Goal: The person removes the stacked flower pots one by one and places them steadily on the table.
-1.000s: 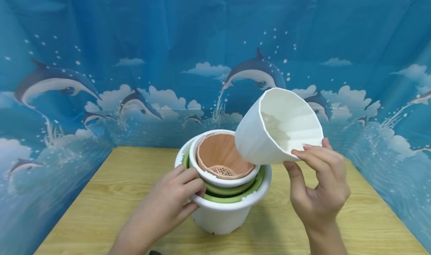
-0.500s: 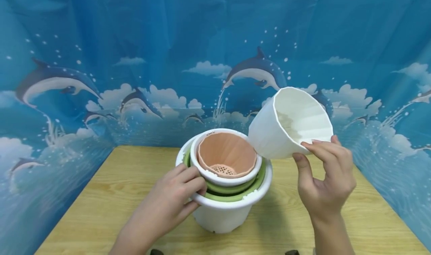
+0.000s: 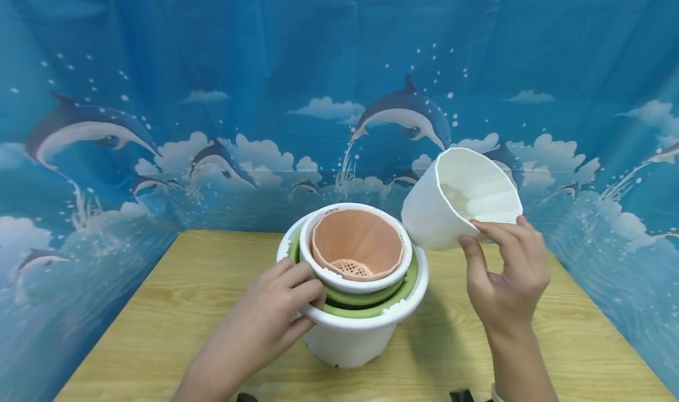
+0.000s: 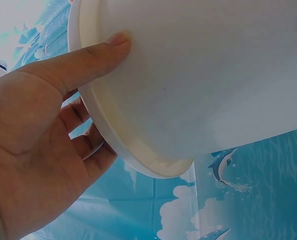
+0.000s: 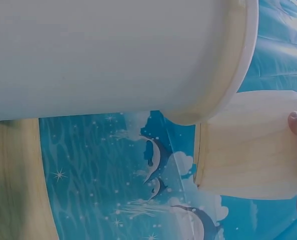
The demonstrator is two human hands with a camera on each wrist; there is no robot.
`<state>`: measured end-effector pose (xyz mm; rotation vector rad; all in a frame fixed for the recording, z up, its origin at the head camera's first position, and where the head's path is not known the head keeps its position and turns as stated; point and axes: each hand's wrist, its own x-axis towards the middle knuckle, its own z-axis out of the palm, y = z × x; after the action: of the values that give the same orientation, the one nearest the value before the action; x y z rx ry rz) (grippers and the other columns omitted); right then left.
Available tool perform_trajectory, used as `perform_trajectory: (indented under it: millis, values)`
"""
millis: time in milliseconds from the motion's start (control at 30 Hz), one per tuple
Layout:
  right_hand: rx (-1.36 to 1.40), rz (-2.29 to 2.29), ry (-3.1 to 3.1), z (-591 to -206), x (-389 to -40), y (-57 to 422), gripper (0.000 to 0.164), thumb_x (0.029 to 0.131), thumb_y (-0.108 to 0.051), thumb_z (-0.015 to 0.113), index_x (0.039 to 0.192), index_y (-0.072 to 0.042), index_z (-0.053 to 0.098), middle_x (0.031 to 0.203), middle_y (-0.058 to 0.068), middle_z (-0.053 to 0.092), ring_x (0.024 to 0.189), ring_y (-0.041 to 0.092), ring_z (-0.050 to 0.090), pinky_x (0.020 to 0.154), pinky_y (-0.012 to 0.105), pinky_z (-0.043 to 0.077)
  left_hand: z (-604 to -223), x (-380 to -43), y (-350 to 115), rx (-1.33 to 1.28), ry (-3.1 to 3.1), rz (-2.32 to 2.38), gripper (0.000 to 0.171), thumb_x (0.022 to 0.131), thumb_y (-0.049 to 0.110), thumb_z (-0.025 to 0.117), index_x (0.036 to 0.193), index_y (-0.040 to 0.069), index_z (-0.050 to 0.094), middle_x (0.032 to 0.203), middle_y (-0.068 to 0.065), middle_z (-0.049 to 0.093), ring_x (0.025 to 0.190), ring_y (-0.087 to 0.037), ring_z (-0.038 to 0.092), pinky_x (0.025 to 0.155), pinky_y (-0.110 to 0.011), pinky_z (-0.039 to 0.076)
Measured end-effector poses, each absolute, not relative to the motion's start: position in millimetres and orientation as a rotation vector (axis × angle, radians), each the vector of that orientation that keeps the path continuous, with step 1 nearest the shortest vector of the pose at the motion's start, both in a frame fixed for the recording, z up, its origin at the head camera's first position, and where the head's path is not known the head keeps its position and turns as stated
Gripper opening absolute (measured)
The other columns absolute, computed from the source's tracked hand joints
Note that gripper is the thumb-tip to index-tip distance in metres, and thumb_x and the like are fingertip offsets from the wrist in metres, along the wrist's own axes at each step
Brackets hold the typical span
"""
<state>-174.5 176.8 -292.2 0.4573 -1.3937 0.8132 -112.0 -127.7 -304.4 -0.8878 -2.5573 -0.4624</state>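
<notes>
White faceted pot up in the air, right of the nested stack and above the bench, tilted so its mouth faces right and toward the head camera. Inside wall shows a beige patch. Right hand pinches its near rim: thumb against the outside wall, other fingers bent over the edge. The pot's lower end lies next to the stack's rims; cannot tell if they touch.

Large white pot stands upright on the bench, outermost of the stack. Left hand grips its near-left rim, thumb flat on the outer wall under the lip, remaining fingers curled over into the rim, as the left wrist view confirms. Within it sit green pots, showing as two green rims, one inside the other. Next inward, a smaller white pot, then a terracotta-coloured pot with a wavy rim and a perforated grid base, innermost. Depths inside the stack are hidden.

Bench top is light wood grain. Behind and at both sides, a blue curtain printed with dolphins, clouds and splashes. Dark object cropped at the bottom edge near the right wrist, identity unclear.
</notes>
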Motion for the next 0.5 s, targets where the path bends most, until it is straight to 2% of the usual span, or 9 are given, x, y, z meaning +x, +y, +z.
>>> perform_trajectory:
  millis: [267, 500]
  values:
    - [0.418, 0.803, -1.439, -292.3, -172.2, 176.7, 0.048, 0.085, -0.039, 0.077, 0.082, 0.008, 0.071, 0.079, 0.028, 0.063, 0.08, 0.049, 0.054, 0.102, 0.054, 0.044, -304.4, -111.9, -127.8, -0.887, -2.55, -0.456, 0.032, 0.078, 0.026, 0.086, 0.085, 0.031, 0.056, 0.096, 0.02, 0.051, 0.089, -0.006, 0.043, 0.076, -0.028, 0.046]
    - [0.39, 0.792, -1.466, -298.1, -177.6, 184.1, 0.038, 0.082, -0.029, 0.081, 0.084, 0.008, 0.072, 0.079, 0.027, 0.064, 0.08, 0.046, 0.053, 0.102, 0.051, 0.044, -305.4, -112.3, -127.5, -0.895, -2.537, -0.452, 0.033, 0.077, 0.025, 0.087, 0.085, 0.031, 0.055, 0.096, 0.02, 0.05, 0.089, -0.006, 0.043, 0.076, -0.028, 0.046]
